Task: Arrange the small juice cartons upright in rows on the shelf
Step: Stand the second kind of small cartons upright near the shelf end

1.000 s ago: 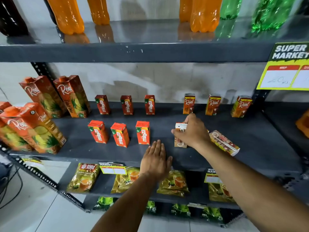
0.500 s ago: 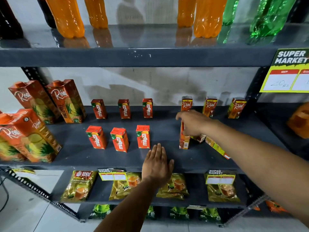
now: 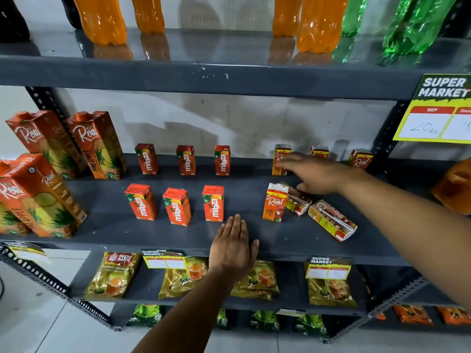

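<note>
On the grey middle shelf (image 3: 254, 240), small red Maaza cartons stand upright in two rows of three (image 3: 213, 203). Right of them an upright small Real carton (image 3: 275, 206) stands in the front row, free of my hands. Two more small Real cartons lie flat: one (image 3: 298, 203) just behind it, one (image 3: 332, 220) further right. Three Real cartons stand at the back (image 3: 360, 159). My right hand (image 3: 318, 174) hovers open, fingers spread, over the lying carton, holding nothing. My left hand (image 3: 233, 244) rests flat and open on the shelf's front edge.
Tall Real pineapple cartons (image 3: 99, 146) stand at the left end of the shelf. Orange and green bottles (image 3: 321, 24) stand on the shelf above. Tea packets (image 3: 113, 275) lie on the shelf below. A yellow price sign (image 3: 435, 110) hangs upper right.
My right hand stood the Real carton upright in the front row, let go of it, and moved back and right over the lying cartons. The left hand stayed put.
</note>
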Action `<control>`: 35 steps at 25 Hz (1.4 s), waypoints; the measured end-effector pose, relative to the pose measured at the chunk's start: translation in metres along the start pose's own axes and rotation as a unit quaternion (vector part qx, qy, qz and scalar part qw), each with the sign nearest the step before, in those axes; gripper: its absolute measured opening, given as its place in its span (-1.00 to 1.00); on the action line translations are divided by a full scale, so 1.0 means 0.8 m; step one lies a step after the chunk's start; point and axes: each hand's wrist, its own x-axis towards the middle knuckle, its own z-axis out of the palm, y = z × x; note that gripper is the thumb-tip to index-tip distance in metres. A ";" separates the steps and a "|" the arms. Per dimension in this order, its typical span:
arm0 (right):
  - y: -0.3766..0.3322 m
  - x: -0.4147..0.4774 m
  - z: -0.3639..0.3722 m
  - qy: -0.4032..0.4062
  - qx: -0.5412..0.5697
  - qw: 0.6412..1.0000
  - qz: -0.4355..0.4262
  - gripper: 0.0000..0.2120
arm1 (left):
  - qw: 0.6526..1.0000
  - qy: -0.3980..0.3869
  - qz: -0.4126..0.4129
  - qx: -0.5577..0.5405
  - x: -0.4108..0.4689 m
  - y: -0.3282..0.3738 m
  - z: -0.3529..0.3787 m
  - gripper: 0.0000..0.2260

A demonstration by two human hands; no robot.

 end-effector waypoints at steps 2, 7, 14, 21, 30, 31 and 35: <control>0.037 -0.013 0.008 -0.007 0.053 0.992 0.116 -0.36 | 1.000 -0.002 -0.004 0.004 0.000 -0.001 0.000 -0.35; 0.079 -0.081 0.092 -0.134 0.128 0.937 0.298 -0.20 | 1.000 0.008 -0.013 0.017 0.003 0.001 0.005 -0.32; 0.051 -0.078 0.135 0.017 0.200 0.913 0.357 -0.49 | 1.000 0.009 -0.013 0.026 0.002 0.003 0.005 -0.22; 0.059 -0.094 0.135 0.234 0.345 0.808 0.416 -0.60 | 0.999 0.023 -0.023 0.028 0.004 0.008 0.006 -0.24; 0.073 -0.094 0.122 0.047 -0.135 0.968 0.206 -0.48 | 0.999 0.013 -0.028 0.038 0.004 0.007 0.006 -0.24; 0.078 -0.094 0.117 0.058 -0.201 0.968 0.139 -0.53 | 0.999 0.013 -0.029 0.037 0.004 0.006 0.006 -0.25; 0.098 -0.094 0.102 0.050 -0.392 0.915 -0.075 -0.64 | 0.999 0.011 -0.028 0.039 0.004 0.006 0.007 -0.25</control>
